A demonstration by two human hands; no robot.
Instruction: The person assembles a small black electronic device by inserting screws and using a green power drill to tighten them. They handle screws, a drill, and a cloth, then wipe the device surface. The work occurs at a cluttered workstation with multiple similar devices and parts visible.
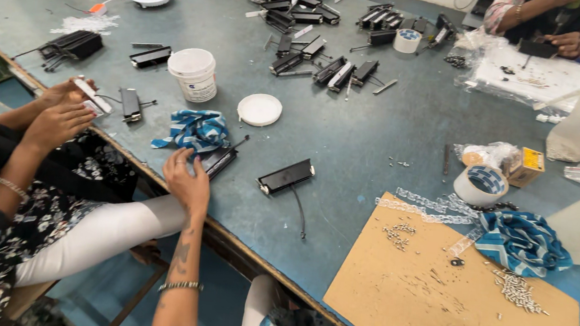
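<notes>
My left hand (188, 184) reaches up from the bottom edge, with a tattooed forearm and a beaded bracelet at the wrist. Its fingers grip the near end of a black rectangular part (220, 159) lying at the table's front edge. A crumpled blue-and-white cloth (195, 129) touches that part on its far side. A second black part (286, 176) with a thin trailing wire lies a little to the right, apart from my hand. My right hand is out of view.
A co-worker's hands (60, 107) at the left hold a small white piece. A white tub (193, 72), its lid (260, 109), several black parts (342, 72), tape rolls (481, 185) and a cardboard sheet (431, 298) with small screws sit on the blue table (375, 135). Another person (562, 33) works at the far right.
</notes>
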